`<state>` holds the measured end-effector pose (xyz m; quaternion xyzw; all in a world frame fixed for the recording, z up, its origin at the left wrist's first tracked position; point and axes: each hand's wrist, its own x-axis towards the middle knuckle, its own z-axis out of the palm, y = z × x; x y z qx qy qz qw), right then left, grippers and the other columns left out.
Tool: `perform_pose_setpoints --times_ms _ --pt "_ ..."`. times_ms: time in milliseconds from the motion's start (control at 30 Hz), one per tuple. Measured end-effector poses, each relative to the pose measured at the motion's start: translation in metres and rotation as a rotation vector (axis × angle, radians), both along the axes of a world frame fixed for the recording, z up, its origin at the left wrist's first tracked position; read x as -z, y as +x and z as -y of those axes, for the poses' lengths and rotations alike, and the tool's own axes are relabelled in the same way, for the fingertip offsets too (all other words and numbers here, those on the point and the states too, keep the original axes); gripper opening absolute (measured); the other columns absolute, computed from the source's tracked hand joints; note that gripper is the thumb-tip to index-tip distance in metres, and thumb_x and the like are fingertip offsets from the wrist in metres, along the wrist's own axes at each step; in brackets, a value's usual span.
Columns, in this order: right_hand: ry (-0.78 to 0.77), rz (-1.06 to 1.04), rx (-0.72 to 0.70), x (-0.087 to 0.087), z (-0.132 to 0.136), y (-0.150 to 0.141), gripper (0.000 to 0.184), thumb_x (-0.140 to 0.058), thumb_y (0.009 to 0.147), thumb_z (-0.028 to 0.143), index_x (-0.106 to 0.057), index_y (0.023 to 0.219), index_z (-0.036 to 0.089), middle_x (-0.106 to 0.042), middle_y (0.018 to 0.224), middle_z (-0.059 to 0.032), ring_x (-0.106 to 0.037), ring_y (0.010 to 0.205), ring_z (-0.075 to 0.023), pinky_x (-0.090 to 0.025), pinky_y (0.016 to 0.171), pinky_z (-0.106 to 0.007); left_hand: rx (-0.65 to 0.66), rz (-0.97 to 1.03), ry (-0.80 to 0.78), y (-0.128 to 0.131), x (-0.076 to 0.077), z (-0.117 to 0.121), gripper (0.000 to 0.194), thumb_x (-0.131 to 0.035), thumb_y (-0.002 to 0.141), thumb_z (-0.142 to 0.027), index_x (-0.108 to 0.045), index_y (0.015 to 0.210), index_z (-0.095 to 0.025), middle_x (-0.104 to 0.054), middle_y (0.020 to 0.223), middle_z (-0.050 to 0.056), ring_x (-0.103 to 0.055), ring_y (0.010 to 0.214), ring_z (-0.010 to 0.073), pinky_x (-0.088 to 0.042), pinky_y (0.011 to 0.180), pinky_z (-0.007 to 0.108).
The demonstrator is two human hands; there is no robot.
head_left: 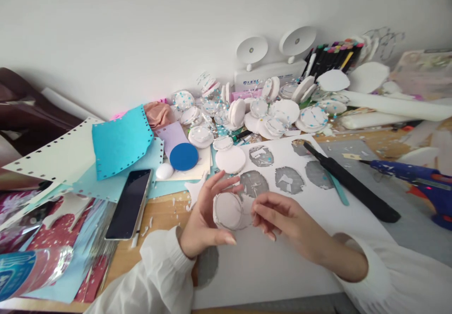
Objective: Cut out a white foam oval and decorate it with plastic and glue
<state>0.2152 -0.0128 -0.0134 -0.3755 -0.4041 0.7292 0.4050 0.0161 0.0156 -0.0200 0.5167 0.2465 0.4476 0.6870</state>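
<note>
A white round disc with a thin cord or wire around its rim rests in my left hand, thumb below and fingers curled behind it. A second, paler round piece shows at the disc's right side, partly hidden. Close to that side, my right hand is pinched; what sits between its fingertips is too small to make out. Under both hands lies a large white sheet with several rough round holes cut through to grey. Just beyond my left fingers is a loose white disc.
A black-handled knife and a blue glue gun lie at right. White discs with blue-beaded strings crowd the back, beside a white two-headed lamp. A phone, a blue disc, coloured sheets and a bottle are at left.
</note>
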Motion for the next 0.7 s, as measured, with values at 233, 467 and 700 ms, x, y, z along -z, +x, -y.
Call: perform_pose_setpoints --times_ms 233,467,700 --pt "-0.098 -0.17 0.05 -0.0028 -0.0028 0.0036 0.02 -0.063 0.087 0.036 -0.06 0.081 0.018 -0.059 0.075 0.0006 -0.051 0.061 -0.0061 -0.042 0.053 -0.017 0.073 -0.004 -0.007 -0.0037 0.0025 -0.0018 0.053 -0.067 0.08 -0.041 -0.052 0.128 -0.025 -0.049 0.138 0.014 -0.045 0.127 0.0326 -0.038 0.102 0.047" --pt "-0.26 -0.354 0.069 -0.0034 -0.0067 0.0056 0.017 -0.067 0.085 0.032 -0.058 0.082 0.018 -0.063 0.077 0.0 -0.051 0.058 -0.0038 -0.038 0.049 -0.014 0.12 0.024 0.027 -0.0052 0.0029 -0.0029 0.029 -0.066 0.081 -0.032 -0.064 0.108 -0.022 -0.058 0.128 0.012 -0.054 0.116 0.0262 -0.041 0.095 0.039" --pt "-0.273 -0.341 0.03 -0.0043 -0.0062 0.0035 0.019 -0.066 0.086 0.033 -0.059 0.081 0.017 -0.062 0.073 0.0003 -0.049 0.055 -0.0032 -0.035 0.046 -0.013 0.125 0.026 0.061 -0.0041 0.0012 -0.0044 0.014 -0.073 0.075 -0.026 -0.068 0.086 -0.019 -0.062 0.103 0.008 -0.053 0.117 0.0301 -0.038 0.1 0.044"
